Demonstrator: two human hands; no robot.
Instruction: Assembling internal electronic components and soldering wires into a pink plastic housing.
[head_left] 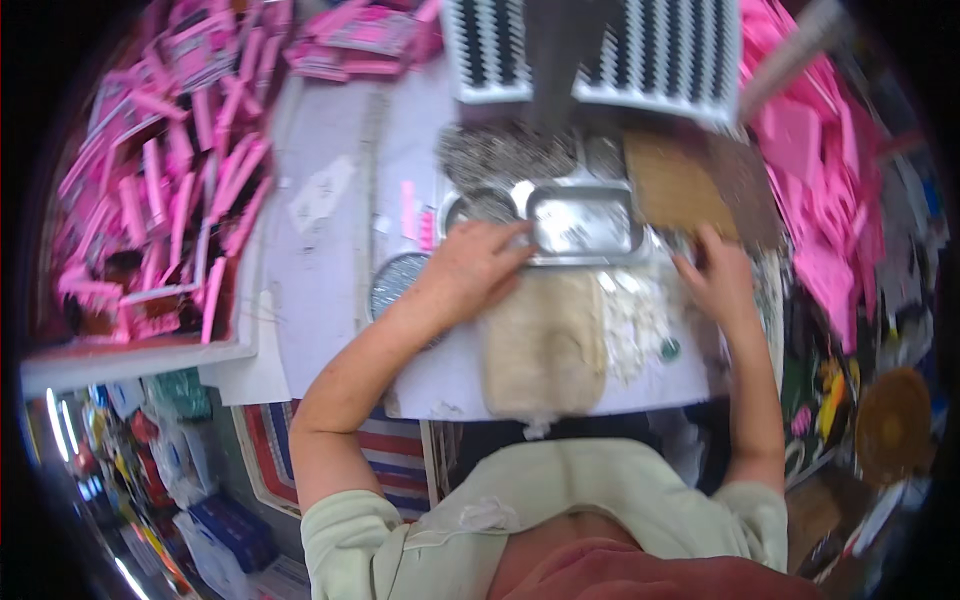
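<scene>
My left hand [478,262] reaches over the front left of a metal compartment tray [540,262]. Its fingers are slightly apart and bent at the tray's edge; I make out nothing between them. Small grey metallic pieces [485,205] fill the compartment just beyond that hand. Right of the tray is my right hand [722,278], thumb and forefinger apart, beside the front edge of a brown board [685,185]. Loose small white pieces [635,310] are spread between it and a beige pad [545,345]. Motion blur hides what the fingertips touch.
Many pink plastic parts [160,200] are heaped in a box on the left. More pink parts [820,170] hang at the right. A white slatted rack [660,60] and a dark upright post [560,70] stand behind the tray. A round grey dish [398,280] lies by my left forearm.
</scene>
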